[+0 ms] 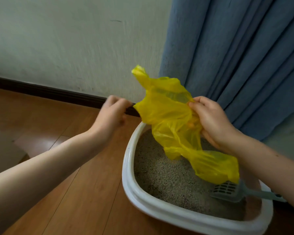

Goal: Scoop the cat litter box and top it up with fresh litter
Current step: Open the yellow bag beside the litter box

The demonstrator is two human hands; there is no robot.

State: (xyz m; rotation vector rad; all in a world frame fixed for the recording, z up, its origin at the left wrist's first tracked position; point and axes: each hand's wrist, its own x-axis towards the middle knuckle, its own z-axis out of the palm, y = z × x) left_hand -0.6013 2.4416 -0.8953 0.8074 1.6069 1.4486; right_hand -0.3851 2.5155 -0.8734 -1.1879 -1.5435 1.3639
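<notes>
Both hands are stretching a yellow plastic bag [173, 119] above the litter box [143, 199] on the floor: left hand [111, 116] fingers pinching its edge, right hand [212, 121] fingers gripping it. A grey scoop [227, 190] is lying at the box's near right corner.

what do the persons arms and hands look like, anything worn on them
Both forearms are bare up to the frame edge: no sleeves show. The left hand and right hand wear no gloves, and no watch, bracelet or ring shows. The left hand is a little motion-blurred.
</notes>
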